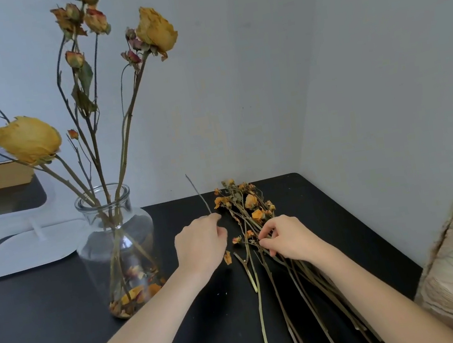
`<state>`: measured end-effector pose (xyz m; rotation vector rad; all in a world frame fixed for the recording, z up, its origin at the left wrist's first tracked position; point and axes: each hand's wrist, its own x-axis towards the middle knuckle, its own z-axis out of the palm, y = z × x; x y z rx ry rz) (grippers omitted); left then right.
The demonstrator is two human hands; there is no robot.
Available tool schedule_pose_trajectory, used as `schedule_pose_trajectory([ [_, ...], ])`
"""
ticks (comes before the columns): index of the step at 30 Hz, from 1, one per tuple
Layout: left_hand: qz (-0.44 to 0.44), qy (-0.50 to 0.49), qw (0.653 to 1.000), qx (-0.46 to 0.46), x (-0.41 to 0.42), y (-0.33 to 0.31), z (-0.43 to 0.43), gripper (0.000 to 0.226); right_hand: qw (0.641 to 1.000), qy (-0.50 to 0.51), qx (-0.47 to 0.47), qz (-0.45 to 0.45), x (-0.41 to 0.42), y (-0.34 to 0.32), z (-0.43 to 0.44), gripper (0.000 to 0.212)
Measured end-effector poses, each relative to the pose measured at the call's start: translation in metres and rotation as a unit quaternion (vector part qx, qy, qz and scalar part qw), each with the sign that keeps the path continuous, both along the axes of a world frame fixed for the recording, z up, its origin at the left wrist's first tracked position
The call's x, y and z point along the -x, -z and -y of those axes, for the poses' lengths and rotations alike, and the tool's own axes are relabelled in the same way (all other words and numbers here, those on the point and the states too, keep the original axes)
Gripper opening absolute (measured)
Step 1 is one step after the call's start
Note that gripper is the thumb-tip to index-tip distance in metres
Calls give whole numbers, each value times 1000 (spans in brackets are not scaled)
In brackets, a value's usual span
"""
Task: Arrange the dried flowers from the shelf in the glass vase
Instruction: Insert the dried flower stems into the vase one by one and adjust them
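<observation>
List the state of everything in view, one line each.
glass vase: upright, holding tall dried flowers, fallen petals at bottom.
loose dried flowers: lying flat on the black table.
thin twig: tilted up, pinched by left hand.
right hand: pinching the loose flowers' stems.

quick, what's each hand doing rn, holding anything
Left hand: closed, gripping a thin bare stem that points up.
Right hand: closed, pinching stems in the pile of dried flowers.
</observation>
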<state>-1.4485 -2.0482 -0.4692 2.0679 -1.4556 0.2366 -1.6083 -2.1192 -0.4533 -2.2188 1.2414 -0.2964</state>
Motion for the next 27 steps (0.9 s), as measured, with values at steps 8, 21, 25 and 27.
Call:
schedule_pose_trajectory([
  [8,12,6,1000,-14,-7,0,-5,30,1000,-8,-9,-4,-2,0,-2,17],
  [21,-152,-19,987,-39,1,-26,-18,34,995,-7,8,-95,-29,3,-11,27],
  [25,-241,-1,967,-82,-1,-15,-29,31,984,26,69,-165,-48,8,-17,40],
  [27,-249,-2,964,-97,-3,-7,-35,31,979,40,81,-183,-55,12,-19,35],
])
